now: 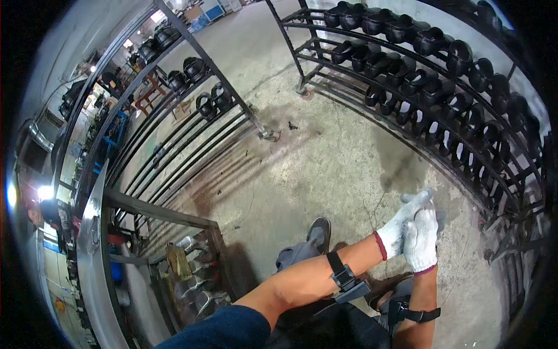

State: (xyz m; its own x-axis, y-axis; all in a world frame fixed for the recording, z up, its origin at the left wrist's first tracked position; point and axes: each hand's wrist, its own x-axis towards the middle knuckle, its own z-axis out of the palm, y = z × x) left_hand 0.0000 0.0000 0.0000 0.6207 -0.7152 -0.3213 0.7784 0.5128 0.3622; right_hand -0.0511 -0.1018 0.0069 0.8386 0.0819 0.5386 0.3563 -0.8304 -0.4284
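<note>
We have open concrete floor (302, 168) ahead of the hands. Its left edge is set by a black metal rack (226, 86), its right edge by a longer rack (286, 43) carrying rows of black hollow parts (378, 22). At the lower left, a metal bench (90, 232) limits the room; a wood block (180, 262) and metal pieces (195, 285) lie below its top. We hold the left hand (410, 215) against the right hand (421, 235), overlapping, nearer the right-hand rack than the bench and apart from both. The left glove (395, 232) and right glove (423, 247), white with dark red cuffs, are on the hands. The fingers are partly hidden; we cannot tell how far either hand is open or whether it grips glove fabric.
</note>
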